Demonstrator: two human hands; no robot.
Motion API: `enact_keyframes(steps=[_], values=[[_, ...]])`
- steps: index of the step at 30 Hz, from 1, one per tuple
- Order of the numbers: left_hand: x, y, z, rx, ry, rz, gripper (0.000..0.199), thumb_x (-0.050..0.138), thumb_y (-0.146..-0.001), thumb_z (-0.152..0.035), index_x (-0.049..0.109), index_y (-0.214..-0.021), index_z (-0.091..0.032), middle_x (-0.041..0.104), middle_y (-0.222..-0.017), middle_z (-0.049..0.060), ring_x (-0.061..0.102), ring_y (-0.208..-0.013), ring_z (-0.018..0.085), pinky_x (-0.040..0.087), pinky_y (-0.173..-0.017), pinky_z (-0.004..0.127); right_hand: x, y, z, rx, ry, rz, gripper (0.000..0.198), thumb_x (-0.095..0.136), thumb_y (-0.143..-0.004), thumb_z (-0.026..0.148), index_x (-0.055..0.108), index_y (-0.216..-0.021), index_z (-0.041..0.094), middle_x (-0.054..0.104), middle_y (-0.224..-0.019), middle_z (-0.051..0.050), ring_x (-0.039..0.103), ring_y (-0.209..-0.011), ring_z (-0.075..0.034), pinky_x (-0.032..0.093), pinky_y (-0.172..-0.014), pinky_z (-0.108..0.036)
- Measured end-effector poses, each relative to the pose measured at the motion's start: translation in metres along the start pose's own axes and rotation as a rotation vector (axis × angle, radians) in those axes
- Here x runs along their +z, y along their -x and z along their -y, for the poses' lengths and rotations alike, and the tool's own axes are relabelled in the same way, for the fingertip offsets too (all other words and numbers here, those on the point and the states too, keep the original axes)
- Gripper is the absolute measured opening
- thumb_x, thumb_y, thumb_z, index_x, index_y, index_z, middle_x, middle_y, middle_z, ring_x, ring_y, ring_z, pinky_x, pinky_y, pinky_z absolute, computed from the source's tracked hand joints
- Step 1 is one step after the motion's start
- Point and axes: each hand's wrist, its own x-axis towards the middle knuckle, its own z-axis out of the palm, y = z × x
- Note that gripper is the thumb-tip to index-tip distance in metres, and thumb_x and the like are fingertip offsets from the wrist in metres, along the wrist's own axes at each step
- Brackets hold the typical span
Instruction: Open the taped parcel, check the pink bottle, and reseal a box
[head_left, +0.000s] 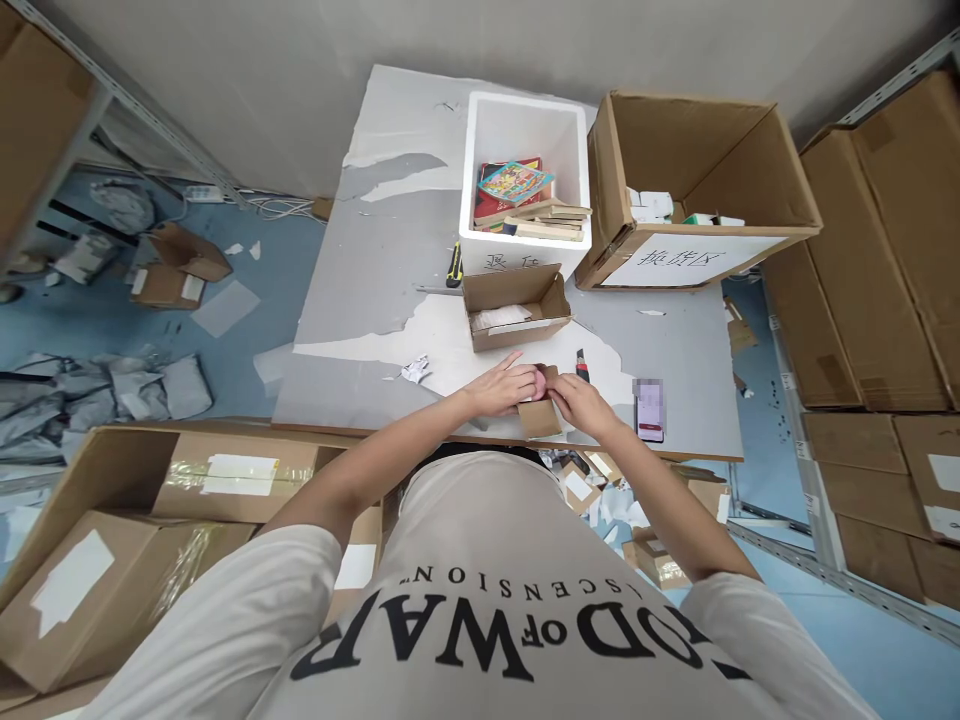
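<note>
1. We see both hands meet at the near edge of the grey worktop (375,290), whose surface is patchy, with pale peeled areas.
2. Our left hand (501,388) lies flat over a small pink thing (537,383), its fingers stretched out and close together, pressing rather than gripping; only a rounded pink edge shows, so we cannot tell what it is.
3. Our right hand (581,405) curls its fingers narrowly around the top of a small brown cardboard box (540,415), holding it; its flap hangs towards us over the worktop edge.
4. The cardboard is plain, matt and unprinted, folded flat-sided, and the pink thing sits at its far end, between the two hands.
5. Just beyond the hands stands an open cardboard carton (516,305) with white packing inside.
6. Farther off, a white foam box (525,180), thick-walled and square, holds colourful books stacked at angles.
7. To its right is a large open cardboard box (697,190) with a white paper label bearing handwritten characters.
8. A red-handled cutter (582,366) lies just right of the hands, and a phone (649,410) lies farther right, near the worktop edge.
9. A yellow-and-black cutter (454,265) lies left of the foam box.
</note>
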Motion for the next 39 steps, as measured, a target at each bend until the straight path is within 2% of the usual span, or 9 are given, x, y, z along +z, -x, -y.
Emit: enact_keyframes(steps=[5, 10, 14, 16, 19, 22, 27, 35, 39], values=[[0.011, 0.021, 0.001, -0.184, -0.1, -0.125, 0.016, 0.065, -0.081, -0.038, 0.064, -0.087, -0.023, 0.064, -0.096, 0.007, 0.056, -0.105, 0.025, 0.025, -0.113, 0.055, 0.007, -0.006, 0.009, 0.172, 0.22, -0.018, 0.028, 0.039, -0.097, 0.024, 0.067, -0.095, 0.019, 0.067, -0.099, -0.01, 0.05, -0.104, -0.026, 0.028, -0.093, -0.046], [0.048, 0.023, -0.014, -0.42, -0.104, -0.361, 0.054, 0.077, -0.063, -0.056, 0.06, -0.098, -0.018, 0.058, -0.12, 0.017, 0.052, -0.116, 0.032, 0.027, -0.11, 0.057, 0.003, -0.021, 0.02, 0.164, 0.243, 0.038, 0.027, 0.041, -0.095, 0.026, 0.067, -0.098, 0.019, 0.068, -0.11, -0.01, 0.048, -0.107, -0.025, 0.02, -0.096, -0.048], [0.065, 0.003, -0.021, -0.539, 0.011, -0.378, 0.087, 0.077, -0.062, -0.036, 0.037, -0.135, -0.013, 0.047, -0.136, 0.023, 0.045, -0.128, 0.035, 0.026, -0.111, 0.058, -0.001, -0.023, 0.033, 0.199, 0.315, 0.05, 0.028, 0.044, -0.089, 0.02, 0.064, -0.108, 0.017, 0.068, -0.111, -0.013, 0.046, -0.11, -0.029, 0.017, -0.098, -0.051], [0.068, -0.004, -0.019, -0.553, 0.066, -0.318, 0.087, 0.069, -0.065, -0.021, 0.028, -0.141, -0.013, 0.052, -0.131, 0.021, 0.049, -0.124, 0.033, 0.027, -0.11, 0.058, -0.003, -0.023, 0.041, 0.243, 0.366, 0.05, 0.027, 0.047, -0.086, 0.021, 0.064, -0.106, 0.016, 0.068, -0.106, -0.016, 0.044, -0.112, -0.032, 0.015, -0.099, -0.053], [0.072, -0.005, -0.012, -0.534, 0.127, -0.329, 0.077, 0.062, -0.063, -0.014, 0.034, -0.136, -0.014, 0.054, -0.125, 0.018, 0.051, -0.12, 0.032, 0.036, -0.105, 0.053, -0.004, -0.026, 0.05, 0.289, 0.41, 0.07, 0.027, 0.05, -0.083, 0.022, 0.063, -0.105, 0.013, 0.068, -0.1, -0.017, 0.044, -0.11, -0.034, 0.014, -0.101, -0.054], [0.077, -0.003, -0.007, -0.49, 0.186, -0.385, 0.064, 0.061, -0.062, -0.014, 0.043, -0.124, -0.016, 0.053, -0.119, 0.015, 0.052, -0.115, 0.031, 0.044, -0.098, 0.048, -0.004, -0.033, 0.054, 0.305, 0.41, 0.125, 0.028, 0.053, -0.08, 0.021, 0.063, -0.104, 0.012, 0.069, -0.093, -0.017, 0.045, -0.108, -0.033, 0.011, -0.103, -0.054], [0.079, -0.002, -0.003, -0.459, 0.308, -0.384, 0.069, 0.067, -0.062, -0.017, 0.04, -0.126, -0.017, 0.053, -0.12, 0.014, 0.053, -0.114, 0.031, 0.045, -0.099, 0.048, -0.005, -0.042, 0.057, 0.312, 0.358, 0.166, 0.032, 0.053, -0.076, 0.016, 0.061, -0.106, 0.012, 0.07, -0.093, -0.018, 0.047, -0.105, -0.031, 0.012, -0.102, -0.056], [0.077, 0.006, 0.0, -0.567, 0.361, -0.429, 0.063, 0.071, -0.063, -0.028, 0.044, -0.119, -0.017, 0.055, -0.115, 0.013, 0.056, -0.109, 0.03, 0.047, -0.095, 0.048, -0.025, -0.038, 0.068, 0.249, 0.313, 0.018, 0.024, 0.056, -0.076, 0.026, 0.059, -0.098, 0.017, 0.068, -0.094, -0.013, 0.048, -0.105, -0.031, 0.009, -0.103, -0.062], [0.078, 0.007, 0.001, -0.567, 0.356, -0.473, 0.064, 0.072, -0.064, -0.034, 0.043, -0.118, -0.017, 0.054, -0.114, 0.012, 0.056, -0.109, 0.029, 0.047, -0.095, 0.046, -0.043, -0.034, 0.073, 0.218, 0.356, 0.006, 0.024, 0.056, -0.076, 0.029, 0.058, -0.098, 0.018, 0.065, -0.092, -0.009, 0.054, -0.089, -0.026, 0.013, -0.104, -0.062]])
